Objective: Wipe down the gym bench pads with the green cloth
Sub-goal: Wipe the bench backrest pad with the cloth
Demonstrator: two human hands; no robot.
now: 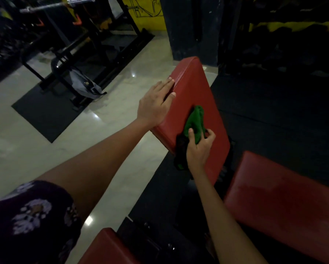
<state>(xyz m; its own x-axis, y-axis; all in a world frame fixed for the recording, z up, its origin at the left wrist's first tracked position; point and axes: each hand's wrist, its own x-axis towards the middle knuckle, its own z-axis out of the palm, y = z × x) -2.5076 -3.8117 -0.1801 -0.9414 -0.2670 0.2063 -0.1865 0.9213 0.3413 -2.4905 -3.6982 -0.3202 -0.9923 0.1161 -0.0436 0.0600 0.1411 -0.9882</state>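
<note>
Near pads (285,202) cropped (racks blurred).

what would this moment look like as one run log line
step: wiping | right hand: grips green cloth on red pad | left hand: flat on pad's left edge | other pads: untouched

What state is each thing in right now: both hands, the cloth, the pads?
Left hand: open, fingers straight, resting flat on the far pad's left edge.
Right hand: gripping the cloth, thumb on top.
Green cloth: bunched, lying on the far pad, one end hanging off its near edge.
Far red pad: tilted, being wiped.
Right red pad: untouched, faint sheen on top.
Near red pad: untouched, only a corner visible.
</note>
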